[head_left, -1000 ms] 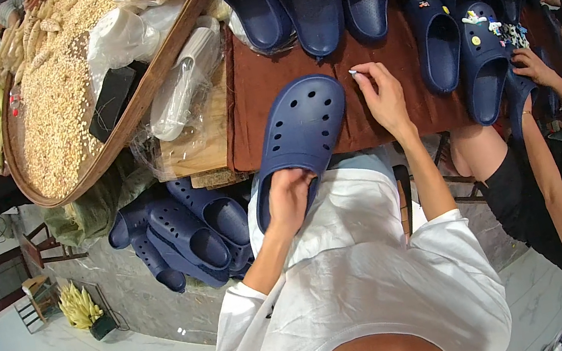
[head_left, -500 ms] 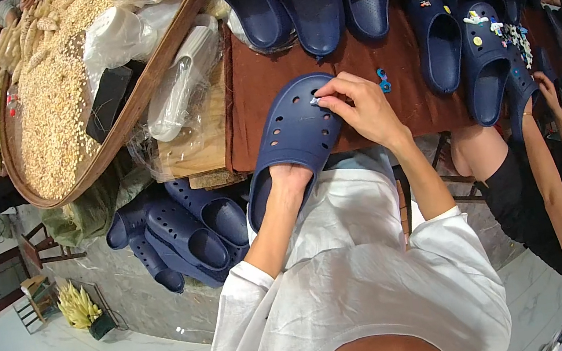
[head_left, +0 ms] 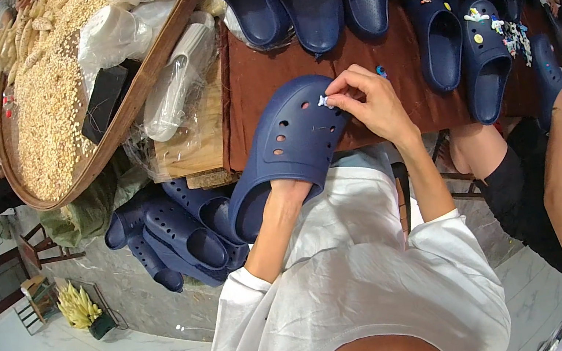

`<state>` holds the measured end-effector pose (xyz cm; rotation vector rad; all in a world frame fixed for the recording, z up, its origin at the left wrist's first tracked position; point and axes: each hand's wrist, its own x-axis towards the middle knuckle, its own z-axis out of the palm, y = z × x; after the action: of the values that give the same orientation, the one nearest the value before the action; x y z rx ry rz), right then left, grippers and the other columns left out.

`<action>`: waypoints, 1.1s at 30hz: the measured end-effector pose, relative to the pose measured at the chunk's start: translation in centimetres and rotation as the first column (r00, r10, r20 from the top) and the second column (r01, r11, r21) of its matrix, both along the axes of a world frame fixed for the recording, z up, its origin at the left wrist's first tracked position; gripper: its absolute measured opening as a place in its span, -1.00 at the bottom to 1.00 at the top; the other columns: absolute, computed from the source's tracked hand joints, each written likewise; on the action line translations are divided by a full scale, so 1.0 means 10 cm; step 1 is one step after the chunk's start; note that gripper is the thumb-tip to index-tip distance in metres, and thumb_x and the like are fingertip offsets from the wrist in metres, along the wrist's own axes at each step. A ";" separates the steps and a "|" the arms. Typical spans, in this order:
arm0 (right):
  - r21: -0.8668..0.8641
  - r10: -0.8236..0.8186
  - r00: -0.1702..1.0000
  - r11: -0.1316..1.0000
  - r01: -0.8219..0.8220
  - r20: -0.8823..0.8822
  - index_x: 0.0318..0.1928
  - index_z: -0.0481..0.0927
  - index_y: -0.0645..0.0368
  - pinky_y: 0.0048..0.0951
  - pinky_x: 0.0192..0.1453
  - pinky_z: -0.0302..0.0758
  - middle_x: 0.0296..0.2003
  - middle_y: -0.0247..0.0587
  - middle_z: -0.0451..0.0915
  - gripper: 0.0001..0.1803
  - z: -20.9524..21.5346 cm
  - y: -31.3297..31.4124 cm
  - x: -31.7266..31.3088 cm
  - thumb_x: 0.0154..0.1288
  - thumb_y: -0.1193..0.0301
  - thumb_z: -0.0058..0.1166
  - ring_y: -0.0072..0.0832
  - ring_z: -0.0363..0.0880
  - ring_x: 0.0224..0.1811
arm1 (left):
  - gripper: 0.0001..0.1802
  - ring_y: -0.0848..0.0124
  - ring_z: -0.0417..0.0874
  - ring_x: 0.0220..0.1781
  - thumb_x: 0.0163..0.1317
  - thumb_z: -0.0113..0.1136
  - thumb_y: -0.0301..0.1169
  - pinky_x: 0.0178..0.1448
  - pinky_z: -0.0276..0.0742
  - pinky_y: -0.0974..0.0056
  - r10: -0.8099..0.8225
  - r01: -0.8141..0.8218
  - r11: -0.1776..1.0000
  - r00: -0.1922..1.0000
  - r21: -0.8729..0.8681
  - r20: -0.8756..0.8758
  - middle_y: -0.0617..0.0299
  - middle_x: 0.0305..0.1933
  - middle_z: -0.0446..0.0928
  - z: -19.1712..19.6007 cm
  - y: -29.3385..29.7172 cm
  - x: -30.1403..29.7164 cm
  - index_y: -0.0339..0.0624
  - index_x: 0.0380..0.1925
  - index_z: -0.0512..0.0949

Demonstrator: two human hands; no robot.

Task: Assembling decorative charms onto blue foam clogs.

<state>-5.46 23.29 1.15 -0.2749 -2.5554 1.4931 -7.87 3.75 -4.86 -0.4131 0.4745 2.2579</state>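
Note:
A navy clog (head_left: 296, 132) with round vent holes is held over the near table edge, toe pointing away. My left hand (head_left: 290, 189) reaches into its opening and holds it up from inside; the fingers are hidden within. Above the clog's upper, my right hand (head_left: 369, 103) pinches a small whitish shoe charm (head_left: 323, 101) between thumb and fingertips, right at a hole near the toe. Just beyond that hand, a small blue charm (head_left: 381, 72) lies on the brown cloth (head_left: 268, 96).
Finished-looking navy clogs with charms (head_left: 489, 70) fill the table's far and right side. A woven tray (head_left: 64, 189) of corn kernels and a bagged white shoe (head_left: 179, 77) are at left. More clogs (head_left: 187, 236) hang below. A co-worker's arm (head_left: 558, 166) holds a clog at right.
The clog has tilted and its heel has swung left, with my right hand shifting slightly right and the charm now showing more. The co-worker's clog has moved right.

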 end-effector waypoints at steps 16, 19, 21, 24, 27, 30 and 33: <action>-0.152 0.161 0.986 0.977 -0.152 0.047 0.16 0.52 0.16 -0.24 0.19 0.45 0.01 -0.12 0.54 -0.49 -0.11 0.11 0.08 0.21 0.34 0.30 -0.25 0.55 0.10 | -0.50 0.18 0.46 0.33 0.49 -0.15 -0.14 0.45 0.34 0.10 -0.355 0.070 0.830 0.831 -0.553 -0.429 0.08 0.36 0.42 0.07 -0.14 0.00 -0.15 0.29 0.38; -0.157 0.139 0.985 0.980 -0.123 0.100 0.17 0.51 0.18 -0.26 0.23 0.43 0.03 -0.10 0.53 -0.50 -0.01 0.05 0.11 0.24 0.36 0.27 -0.25 0.53 0.13 | -0.51 0.18 0.46 0.33 0.49 -0.15 -0.15 0.46 0.33 0.11 -0.454 0.043 0.768 0.742 -0.640 -0.494 0.08 0.36 0.42 0.04 -0.13 -0.01 -0.15 0.29 0.38; -0.135 0.118 0.993 0.984 -0.114 0.027 0.20 0.49 0.20 -0.30 0.25 0.41 0.05 -0.13 0.51 -0.51 -0.14 -0.02 0.12 0.27 0.39 0.25 -0.30 0.50 0.15 | -0.51 0.19 0.45 0.34 0.49 -0.14 -0.15 0.46 0.33 0.12 -0.519 0.018 0.724 0.672 -0.689 -0.528 0.09 0.36 0.42 0.01 -0.10 -0.02 -0.16 0.30 0.38; -0.151 0.001 0.997 0.989 -0.012 -0.075 0.21 0.50 0.23 -0.36 0.30 0.35 0.06 -0.14 0.50 -0.53 -0.31 -0.16 0.15 0.32 0.41 0.20 -0.34 0.47 0.18 | -0.51 0.20 0.45 0.34 0.49 -0.14 -0.16 0.46 0.32 0.13 -0.618 -0.019 0.664 0.549 -0.748 -0.563 0.09 0.36 0.42 -0.04 -0.02 -0.03 -0.16 0.30 0.38; -0.103 -0.075 0.993 0.993 0.066 -0.091 0.17 0.53 0.23 -0.37 0.26 0.38 0.05 -0.14 0.51 -0.59 -0.32 -0.19 0.17 0.33 0.41 0.18 -0.34 0.49 0.13 | -0.51 0.20 0.45 0.34 0.49 -0.13 -0.17 0.46 0.32 0.14 -0.707 -0.076 0.597 0.421 -0.799 -0.569 0.09 0.36 0.42 -0.05 0.02 -0.01 -0.16 0.30 0.38; -0.049 -0.160 0.982 0.987 0.156 -0.099 0.09 0.59 0.21 -0.36 0.15 0.46 -0.01 -0.12 0.54 -0.66 -0.31 -0.14 0.19 0.34 0.40 0.17 -0.30 0.55 0.05 | -0.52 0.23 0.45 0.34 0.49 -0.12 -0.20 0.47 0.31 0.17 -0.692 -0.096 0.620 0.401 -0.779 -0.600 0.10 0.36 0.42 -0.08 0.05 -0.02 -0.16 0.30 0.37; -0.098 -0.353 0.931 0.934 0.344 -0.096 -0.05 0.64 0.20 -0.40 -0.08 0.56 -0.12 -0.14 0.57 -0.79 -0.44 0.05 0.29 0.35 0.43 0.14 -0.32 0.62 -0.13 | -0.52 0.26 0.44 0.36 0.48 -0.11 -0.22 0.47 0.29 0.20 -0.816 -0.245 0.487 0.216 -0.839 -0.536 0.10 0.38 0.40 0.05 0.11 -0.09 -0.15 0.30 0.38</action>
<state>-2.59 23.82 -3.22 -0.6043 -2.2172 1.4288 -8.81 4.87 -4.32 0.7613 2.1217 1.3126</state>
